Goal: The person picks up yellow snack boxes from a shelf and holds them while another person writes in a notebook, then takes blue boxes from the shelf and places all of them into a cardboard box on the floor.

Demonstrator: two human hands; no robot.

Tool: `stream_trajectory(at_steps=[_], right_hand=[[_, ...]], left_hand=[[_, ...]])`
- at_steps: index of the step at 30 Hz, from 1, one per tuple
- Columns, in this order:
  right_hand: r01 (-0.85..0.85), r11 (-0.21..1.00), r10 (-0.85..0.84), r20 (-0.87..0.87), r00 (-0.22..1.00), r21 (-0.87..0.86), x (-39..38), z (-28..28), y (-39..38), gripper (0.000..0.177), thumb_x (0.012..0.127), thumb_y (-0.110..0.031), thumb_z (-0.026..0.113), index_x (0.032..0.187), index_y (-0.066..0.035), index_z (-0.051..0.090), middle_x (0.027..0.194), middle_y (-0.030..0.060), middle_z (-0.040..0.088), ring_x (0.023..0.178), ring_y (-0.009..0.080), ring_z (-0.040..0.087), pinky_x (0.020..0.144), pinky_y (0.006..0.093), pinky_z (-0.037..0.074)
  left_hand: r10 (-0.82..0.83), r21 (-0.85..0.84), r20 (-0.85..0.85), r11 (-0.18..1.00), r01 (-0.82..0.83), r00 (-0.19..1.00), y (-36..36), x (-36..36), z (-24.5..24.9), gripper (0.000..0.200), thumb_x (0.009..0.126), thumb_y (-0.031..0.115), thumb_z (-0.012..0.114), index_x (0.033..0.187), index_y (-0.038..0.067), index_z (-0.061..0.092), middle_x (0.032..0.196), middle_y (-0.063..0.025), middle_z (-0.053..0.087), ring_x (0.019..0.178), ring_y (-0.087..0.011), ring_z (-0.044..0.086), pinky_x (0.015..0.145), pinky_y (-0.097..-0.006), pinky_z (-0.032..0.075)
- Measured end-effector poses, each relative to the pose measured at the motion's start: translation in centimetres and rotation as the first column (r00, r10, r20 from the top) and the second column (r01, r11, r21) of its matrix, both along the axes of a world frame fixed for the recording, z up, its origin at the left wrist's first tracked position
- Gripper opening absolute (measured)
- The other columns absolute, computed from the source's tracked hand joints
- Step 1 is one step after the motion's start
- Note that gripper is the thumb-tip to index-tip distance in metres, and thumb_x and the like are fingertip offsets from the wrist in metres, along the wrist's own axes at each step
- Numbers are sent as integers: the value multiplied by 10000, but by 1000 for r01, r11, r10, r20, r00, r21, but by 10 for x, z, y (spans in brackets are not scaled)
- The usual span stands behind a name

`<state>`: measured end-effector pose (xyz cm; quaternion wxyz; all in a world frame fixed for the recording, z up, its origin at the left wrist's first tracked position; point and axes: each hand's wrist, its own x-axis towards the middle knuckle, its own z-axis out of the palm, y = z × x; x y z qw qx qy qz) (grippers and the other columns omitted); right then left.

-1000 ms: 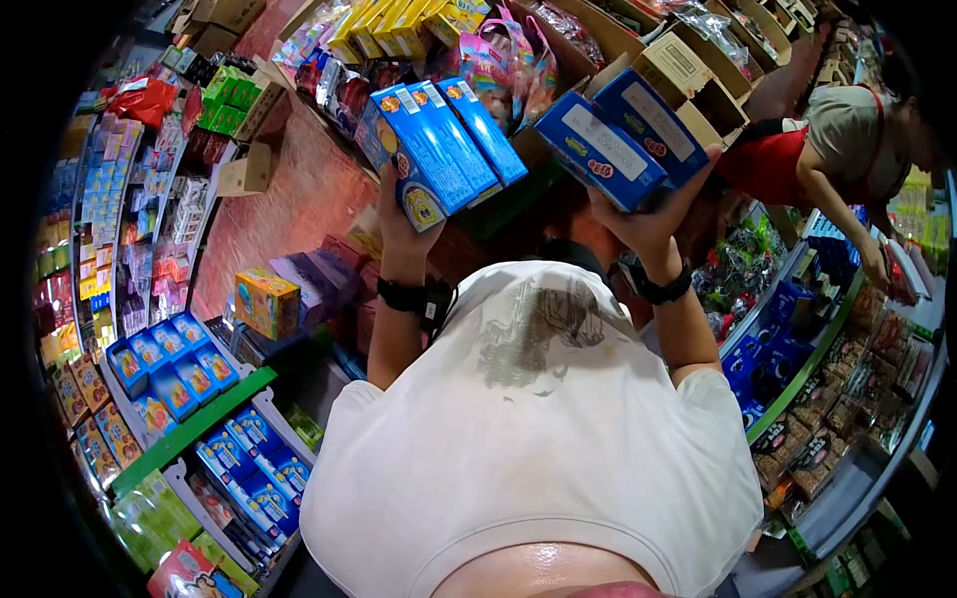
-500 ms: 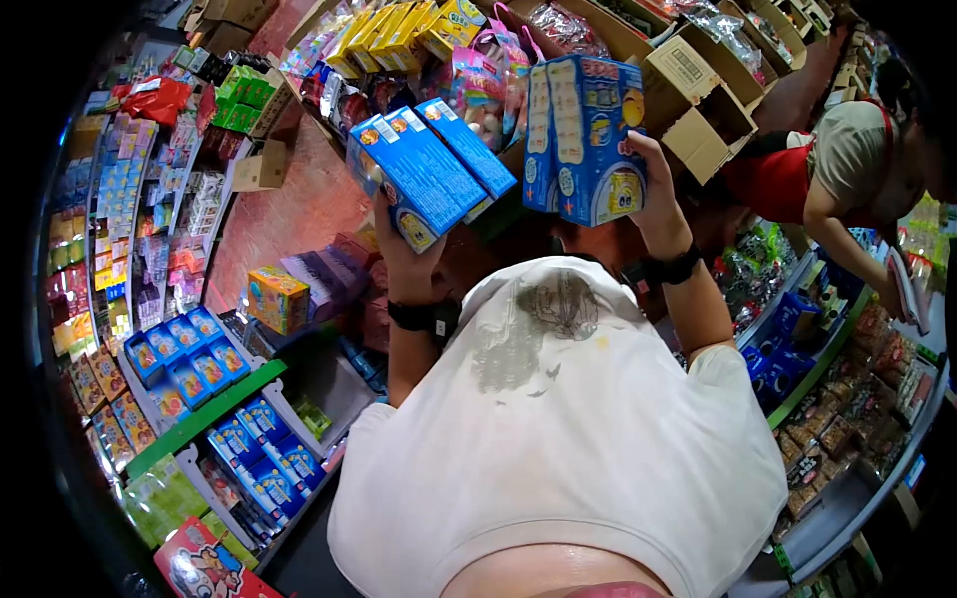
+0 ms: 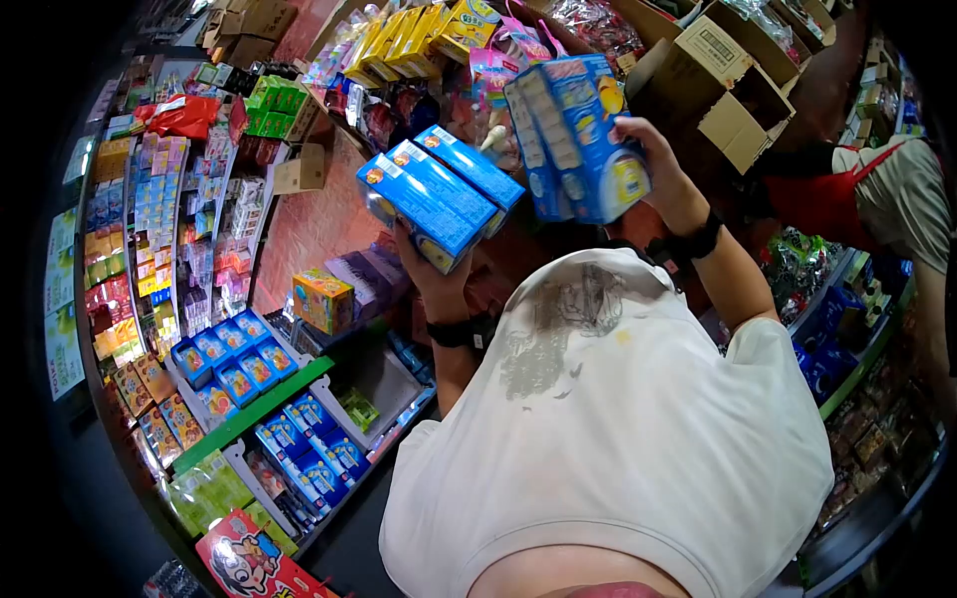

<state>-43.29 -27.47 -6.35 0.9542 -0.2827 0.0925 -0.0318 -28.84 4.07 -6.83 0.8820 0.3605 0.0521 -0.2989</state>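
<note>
In front of my chest my left hand (image 3: 435, 273) grips blue boxes (image 3: 431, 204), a pair lying side by side with printed text and pale labels on top. Its fingers are largely hidden beneath them. My right hand (image 3: 653, 164) clasps another pair of blue boxes (image 3: 588, 140), tilted upright, with cartoon pictures and a yellow figure on the side facing me. A narrow gap separates the two pairs. Both wrists wear dark bands.
Shelves at left hold blue boxes (image 3: 239, 364) and darker blue packs (image 3: 314, 453) behind a green rail (image 3: 254, 417). An orange box (image 3: 322, 300) stands nearby. Yellow boxes (image 3: 424, 45) and an open cardboard carton (image 3: 743, 120) lie ahead. Another person in a red apron (image 3: 822, 204) bends at right.
My view has swung left, so the shelves sit further right. The right-hand boxes have turned and shifted slightly left, nearer the left pair. The other person has moved toward the right edge.
</note>
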Motion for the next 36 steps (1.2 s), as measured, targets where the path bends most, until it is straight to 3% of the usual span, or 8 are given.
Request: stream_trajectory(at_steps=[5, 8, 17, 21, 22, 25, 26, 36], right_hand=[[-151, 850, 39, 226, 973, 505, 6, 9, 4, 720, 1046, -421, 536, 1579, -7, 286, 1489, 199, 503, 1279, 294, 599, 1094, 441, 515], [-536, 249, -7, 555, 832, 807, 15, 19, 5, 556, 1004, -175, 634, 1450, 18, 364, 1257, 82, 444, 1153, 251, 523, 1017, 406, 478], [-615, 409, -378, 738, 559, 674, 1, 38, 2, 734, 1067, -171, 509, 1660, -41, 96, 1232, 111, 509, 1001, 212, 671, 865, 356, 581], [-174, 829, -103, 451, 886, 531, -12, 42, -25, 781, 1023, -231, 593, 1646, -27, 168, 1227, 114, 531, 1060, 204, 653, 874, 343, 568], [53, 998, -63, 260, 964, 47, -16, 38, -30, 878, 983, -279, 671, 1648, -28, 157, 1329, 149, 506, 1135, 226, 622, 956, 366, 545], [385, 584, -325, 229, 918, -714, 12, 19, -17, 1073, 893, -327, 817, 1647, 4, 128, 1429, 208, 494, 1282, 280, 560, 999, 379, 537], [382, 599, -327, 221, 919, -704, 16, 18, -16, 1059, 902, -317, 807, 1646, 6, 126, 1422, 209, 497, 1288, 281, 561, 1000, 376, 538], [278, 735, -241, 145, 960, -618, 29, 15, -11, 978, 942, -279, 753, 1637, 28, 137, 1449, 231, 509, 1268, 277, 591, 992, 380, 552]], left_hand=[[16, 32, 14, 999, -17, 1000, 7, 0, -9, 627, 994, 563, 571, 1479, 170, 506, 1418, -80, 623, 1279, -316, 610, 1055, -573, 505], [17, 48, 28, 999, -19, 999, 11, -1, -9, 623, 1002, 552, 563, 1482, 160, 500, 1420, -92, 621, 1280, -324, 612, 1046, -577, 513], [-182, -134, -90, 976, 169, 979, 11, 9, -12, 614, 1024, 521, 541, 1494, 130, 483, 1425, -129, 615, 1280, -346, 617, 1019, -588, 537], [-41, 21, -97, 999, 44, 994, -9, 3, 7, 591, 1017, 478, 584, 1481, 122, 496, 1386, -122, 637, 1233, -313, 648, 1001, -517, 565], [-18, 144, -52, 989, 25, 998, -13, 1, 15, 588, 1012, 466, 603, 1475, 118, 504, 1377, -111, 641, 1223, -303, 651, 1020, -509, 553], [-85, 23, 325, 996, 82, 942, -5, 1, -7, 588, 1013, 458, 606, 1475, 109, 503, 1376, -113, 641, 1228, -305, 648, 1032, -515, 544], [-48, -23, -77, 999, 47, 996, -7, 8, 1, 580, 1024, 454, 592, 1476, 103, 498, 1380, -123, 640, 1237, -310, 645, 1035, -527, 542], [-89, -191, -55, 979, 77, 995, 0, 11, -4, 576, 1043, 454, 558, 1492, 100, 481, 1402, -140, 631, 1261, -326, 634, 1058, -568, 520]])
